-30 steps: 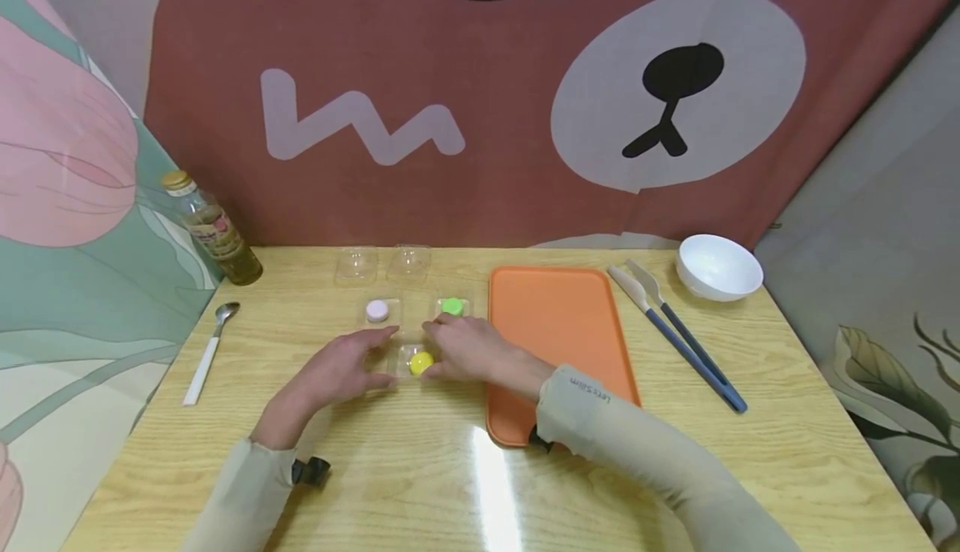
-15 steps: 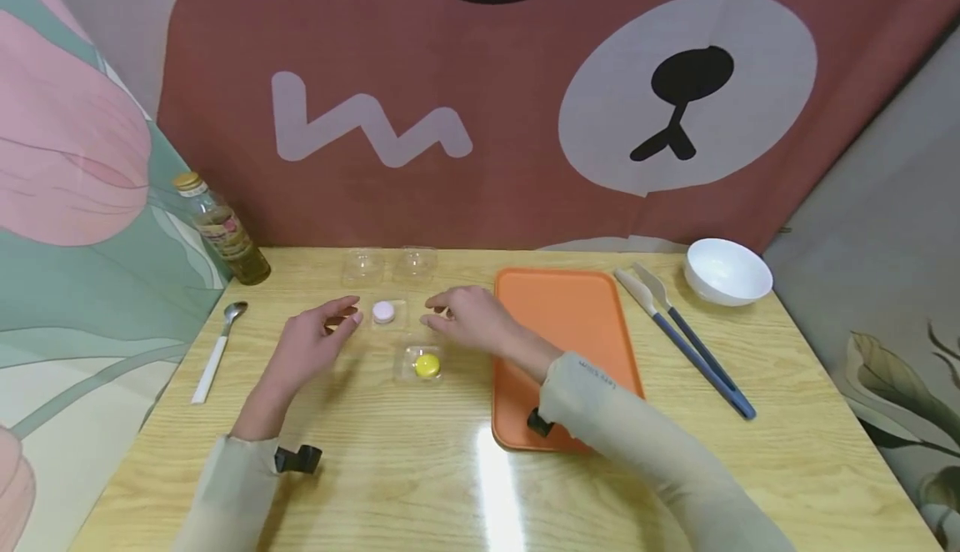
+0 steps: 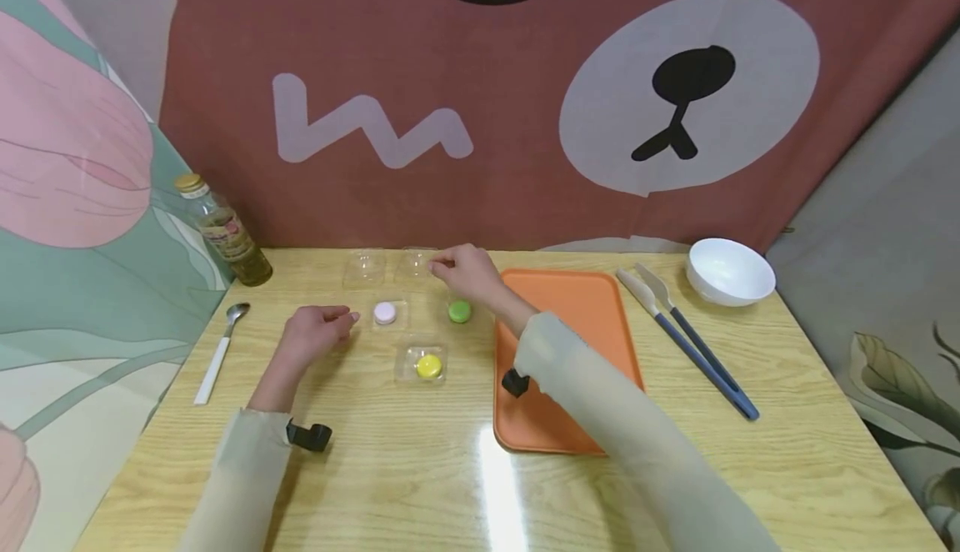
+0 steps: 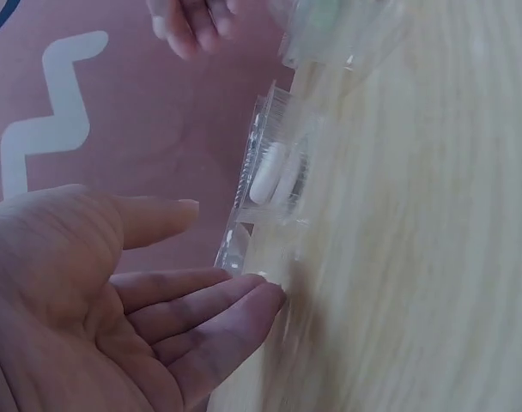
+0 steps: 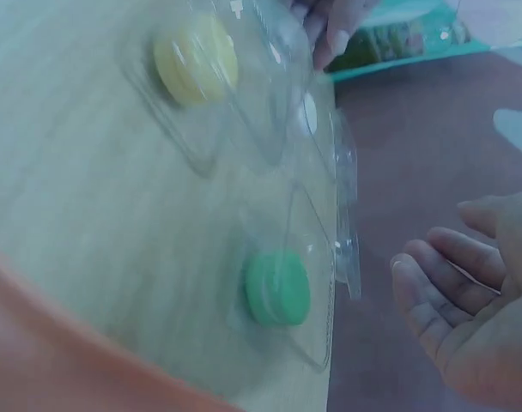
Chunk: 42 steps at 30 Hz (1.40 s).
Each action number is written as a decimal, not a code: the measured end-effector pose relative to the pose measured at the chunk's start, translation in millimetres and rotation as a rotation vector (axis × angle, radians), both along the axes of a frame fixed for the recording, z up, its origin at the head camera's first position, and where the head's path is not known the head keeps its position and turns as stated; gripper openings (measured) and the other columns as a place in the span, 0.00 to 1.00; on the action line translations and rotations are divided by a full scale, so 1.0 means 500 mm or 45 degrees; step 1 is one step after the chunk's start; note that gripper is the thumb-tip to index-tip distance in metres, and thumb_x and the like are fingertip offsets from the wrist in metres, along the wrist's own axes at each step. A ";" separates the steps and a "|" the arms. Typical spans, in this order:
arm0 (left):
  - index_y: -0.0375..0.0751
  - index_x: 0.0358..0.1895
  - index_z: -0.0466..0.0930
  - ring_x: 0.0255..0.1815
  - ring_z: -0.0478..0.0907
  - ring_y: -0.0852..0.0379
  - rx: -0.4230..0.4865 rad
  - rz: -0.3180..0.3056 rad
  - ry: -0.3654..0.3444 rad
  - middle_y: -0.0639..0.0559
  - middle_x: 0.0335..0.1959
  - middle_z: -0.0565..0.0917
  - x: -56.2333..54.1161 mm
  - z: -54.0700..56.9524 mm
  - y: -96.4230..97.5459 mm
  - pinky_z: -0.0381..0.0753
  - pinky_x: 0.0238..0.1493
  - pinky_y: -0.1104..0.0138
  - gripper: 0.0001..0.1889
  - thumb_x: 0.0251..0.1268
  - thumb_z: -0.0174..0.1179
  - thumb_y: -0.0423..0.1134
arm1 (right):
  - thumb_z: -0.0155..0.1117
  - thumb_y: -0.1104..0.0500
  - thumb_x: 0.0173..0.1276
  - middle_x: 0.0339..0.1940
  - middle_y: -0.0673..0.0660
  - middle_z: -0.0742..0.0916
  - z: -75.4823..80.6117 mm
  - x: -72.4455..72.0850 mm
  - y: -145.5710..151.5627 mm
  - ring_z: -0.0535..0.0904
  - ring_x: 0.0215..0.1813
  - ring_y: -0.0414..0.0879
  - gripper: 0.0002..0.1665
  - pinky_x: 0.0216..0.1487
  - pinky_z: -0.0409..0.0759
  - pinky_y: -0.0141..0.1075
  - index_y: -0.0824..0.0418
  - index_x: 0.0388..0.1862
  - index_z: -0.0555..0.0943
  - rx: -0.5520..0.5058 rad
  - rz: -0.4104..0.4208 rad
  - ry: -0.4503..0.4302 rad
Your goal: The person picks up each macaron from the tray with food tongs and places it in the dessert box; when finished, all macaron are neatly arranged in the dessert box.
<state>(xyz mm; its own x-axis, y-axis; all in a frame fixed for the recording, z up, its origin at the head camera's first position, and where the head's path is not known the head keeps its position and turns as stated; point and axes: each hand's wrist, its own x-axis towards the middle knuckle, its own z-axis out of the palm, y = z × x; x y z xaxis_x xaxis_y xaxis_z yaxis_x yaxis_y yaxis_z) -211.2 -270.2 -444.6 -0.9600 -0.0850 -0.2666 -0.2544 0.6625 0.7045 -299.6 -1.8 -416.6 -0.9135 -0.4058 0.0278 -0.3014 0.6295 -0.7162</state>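
In the head view my left hand (image 3: 317, 333) hovers left of a pale pink macaron (image 3: 385, 313) in a clear plastic box. Its fingers reach out straight and hold nothing, as the left wrist view also shows. My right hand (image 3: 467, 273) is above the table's back part, beside a clear plastic piece (image 3: 415, 262); its fingers are loosely bent around nothing in the right wrist view. Just below it sits a green macaron (image 3: 460, 312) in a clear box. Nearer the front, a yellow macaron (image 3: 429, 366) lies in a clear box (image 3: 406, 363).
Another clear plastic piece (image 3: 364, 268) lies at the back. An orange tray (image 3: 555, 352) is under the right forearm. Tongs (image 3: 697, 352) and a white bowl (image 3: 730, 272) stand to the right. At the left are a bottle (image 3: 234, 239) and a spoon (image 3: 217, 358).
Both hands have parted from the yellow macaron's box. The left has drawn off to the left; the right has moved back, past the green macaron, towards the rear plastic pieces.
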 end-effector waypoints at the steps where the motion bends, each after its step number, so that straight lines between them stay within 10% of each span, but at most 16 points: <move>1: 0.31 0.69 0.73 0.52 0.87 0.45 0.002 0.002 -0.015 0.37 0.53 0.87 -0.004 -0.001 0.001 0.83 0.58 0.54 0.31 0.76 0.54 0.54 | 0.59 0.47 0.78 0.53 0.50 0.90 0.001 -0.007 -0.003 0.86 0.51 0.44 0.19 0.53 0.84 0.40 0.53 0.58 0.86 -0.001 -0.015 -0.010; 15: 0.26 0.62 0.79 0.44 0.89 0.53 0.250 0.042 -0.053 0.34 0.53 0.87 -0.039 -0.008 0.011 0.89 0.46 0.65 0.25 0.73 0.61 0.44 | 0.60 0.57 0.76 0.57 0.61 0.88 -0.008 -0.084 -0.046 0.90 0.48 0.54 0.20 0.51 0.88 0.42 0.65 0.61 0.83 -0.286 -0.359 -0.318; 35: 0.31 0.62 0.80 0.32 0.86 0.60 0.315 0.097 -0.109 0.43 0.41 0.90 -0.051 -0.029 0.023 0.88 0.35 0.67 0.20 0.75 0.59 0.40 | 0.61 0.60 0.75 0.75 0.60 0.75 -0.054 -0.122 -0.054 0.91 0.35 0.48 0.33 0.38 0.88 0.31 0.65 0.76 0.67 -0.180 -0.471 -0.576; 42: 0.31 0.63 0.79 0.32 0.86 0.60 0.327 0.087 -0.097 0.42 0.41 0.89 -0.051 -0.030 0.017 0.88 0.35 0.67 0.20 0.75 0.58 0.40 | 0.59 0.61 0.76 0.77 0.62 0.71 -0.051 -0.115 -0.068 0.89 0.46 0.58 0.34 0.41 0.89 0.37 0.66 0.77 0.65 -0.288 -0.441 -0.624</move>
